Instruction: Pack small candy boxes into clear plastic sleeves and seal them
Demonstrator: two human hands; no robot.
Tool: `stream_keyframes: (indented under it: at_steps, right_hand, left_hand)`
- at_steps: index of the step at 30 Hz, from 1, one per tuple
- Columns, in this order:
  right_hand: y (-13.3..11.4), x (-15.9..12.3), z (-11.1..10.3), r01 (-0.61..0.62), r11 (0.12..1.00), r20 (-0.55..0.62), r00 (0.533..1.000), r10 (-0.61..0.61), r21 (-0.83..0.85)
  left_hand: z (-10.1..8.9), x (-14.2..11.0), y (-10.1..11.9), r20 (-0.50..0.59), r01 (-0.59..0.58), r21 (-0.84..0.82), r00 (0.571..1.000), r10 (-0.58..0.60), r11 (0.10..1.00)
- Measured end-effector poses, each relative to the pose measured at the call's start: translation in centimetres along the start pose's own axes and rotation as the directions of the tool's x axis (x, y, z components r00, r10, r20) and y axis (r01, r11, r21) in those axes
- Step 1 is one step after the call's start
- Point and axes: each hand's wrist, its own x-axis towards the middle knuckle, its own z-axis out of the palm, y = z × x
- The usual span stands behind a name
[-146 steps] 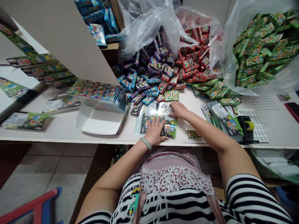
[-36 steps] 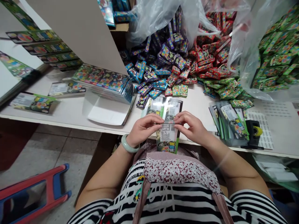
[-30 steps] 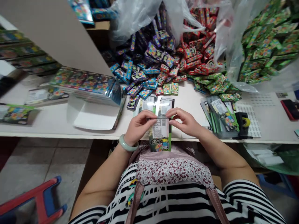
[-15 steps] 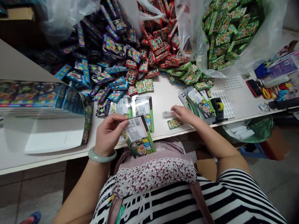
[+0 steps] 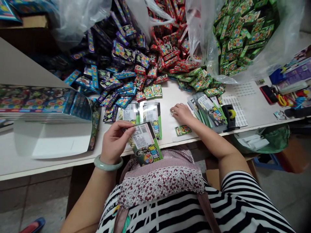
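Packet [image 5: 145, 144] — pinched at its upper left corner by left hand [image 5: 115, 140], tilted, long axis running toward the lap, over the table [image 5: 252, 116] edge. Right hand [image 5: 182, 112] well apart — resting loosely curled on a small strip [image 5: 173, 114], holding nothing certain.

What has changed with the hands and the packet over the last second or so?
The right hand let go of the green barcode-labelled packet and moved right onto the white table, beside a small green card. The left hand kept hold of the packet; the piles of small boxes stayed.

White worktable [image 5: 48, 168] over grey tiled floor [image 5: 31, 202]
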Motion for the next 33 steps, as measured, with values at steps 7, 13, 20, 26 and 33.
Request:
stream_keyframes:
  at_steps: [7,13,20,26,33]
  right_hand:
    - [-0.1,0.6,0.7,-0.17,0.91,0.036,0.985,0.169,0.379]
    - [0.8,0.4,-1.1,-0.284,0.603,0.112,0.945,0.307,0.745]
    - [-8.1,-2.0,-7.8,0.193,0.474,-0.056,0.956,-0.287,0.859]
    - [-13.6,-0.5,-9.2,0.352,0.712,-0.047,0.911,-0.41,0.607]
    - [-14.5,0.9,-8.8,0.253,0.779,0.058,0.936,-0.347,0.574]
  left_hand:
    - [0.1,0.1,0.5,0.004,0.006,0.006,1.0,-0.006,1.0]
    - [0.7,0.2,0.6,0.021,0.014,-0.012,1.0,-0.014,1.0]
    - [1.7,0.0,1.1,0.032,-0.029,-0.069,0.999,0.031,0.997]
    - [1.8,-0.4,1.4,0.039,-0.055,-0.085,0.998,0.058,0.995]
    - [1.7,-0.8,1.5,0.017,-0.05,-0.073,0.999,0.052,0.996]
